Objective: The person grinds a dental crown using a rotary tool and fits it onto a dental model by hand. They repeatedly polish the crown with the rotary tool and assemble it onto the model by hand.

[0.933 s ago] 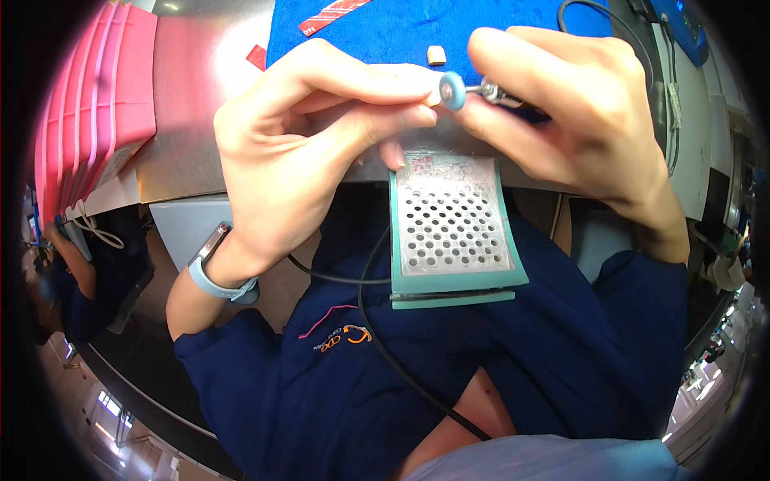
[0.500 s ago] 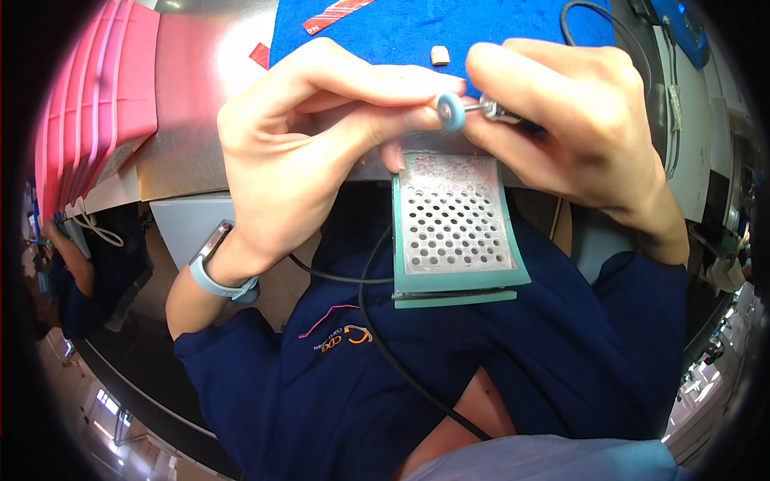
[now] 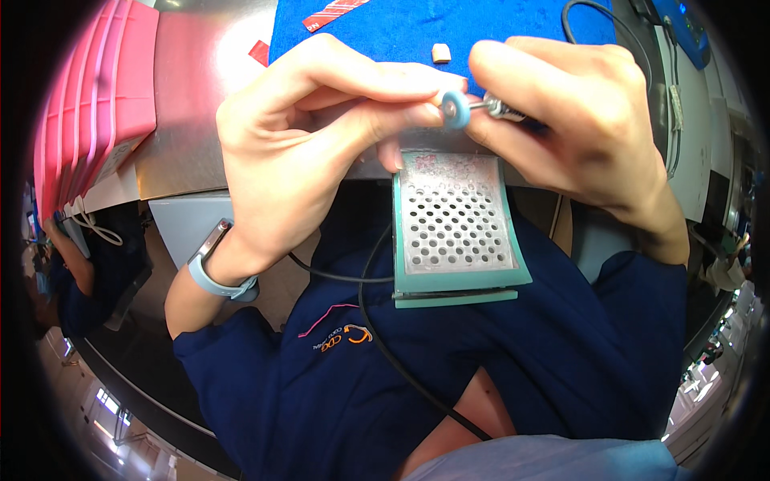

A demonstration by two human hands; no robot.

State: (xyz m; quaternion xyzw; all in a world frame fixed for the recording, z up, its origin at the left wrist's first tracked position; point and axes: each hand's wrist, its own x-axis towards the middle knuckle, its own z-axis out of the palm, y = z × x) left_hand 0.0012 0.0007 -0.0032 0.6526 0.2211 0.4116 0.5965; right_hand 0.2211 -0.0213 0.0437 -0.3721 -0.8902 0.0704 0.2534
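As right fingers (image 3: 517, 74) grip (a tool (image 3: 496, 106)), left fingers (image 3: 393, 82) pinch something (image 3: 438, 99).

- Navy shirt (image 3: 265, 385), near side: orange emblem (image 3: 357, 333) on the chest, with orange letters and a smaller pale line of lettering, upside down to the view.
- Red strip (image 3: 335, 14), far side, on the blue towel (image 3: 393, 40): pale letters at its left end.
- Pink bin (image 3: 100, 88), left: pale label (image 3: 120, 157), print too small to read.

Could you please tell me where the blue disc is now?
In the head view, the blue disc is in the upper part, right of centre, on a metal shaft between the left hand and the right hand.
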